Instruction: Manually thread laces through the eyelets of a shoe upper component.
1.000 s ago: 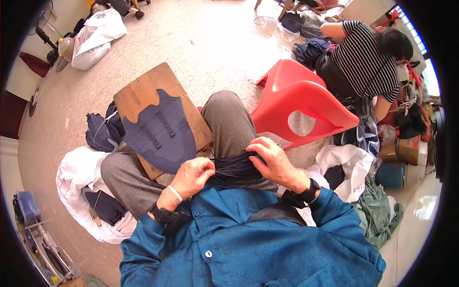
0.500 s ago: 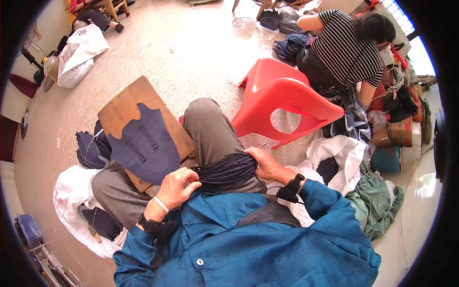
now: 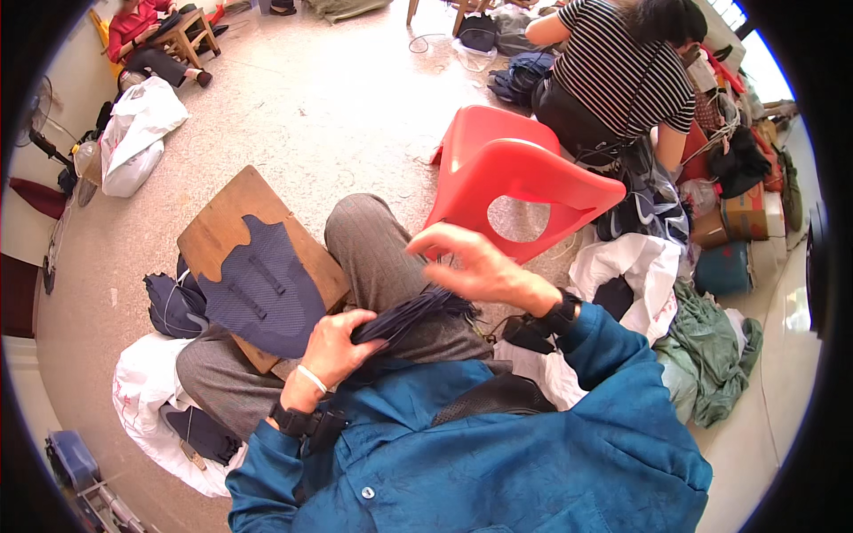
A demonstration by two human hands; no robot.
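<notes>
left hand [image 3: 333,346] gripping dark bundle [image 3: 410,315], long axis running up-right toward right hand [image 3: 475,266]

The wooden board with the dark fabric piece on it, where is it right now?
In the head view, the wooden board rests tilted on the person's left thigh, just left of the left hand, with a red plastic chair off to the right.

Left hand [image 3: 333,345] curled closed low by the lap; right hand [image 3: 471,265] raised, fingers loosely spread.
</notes>
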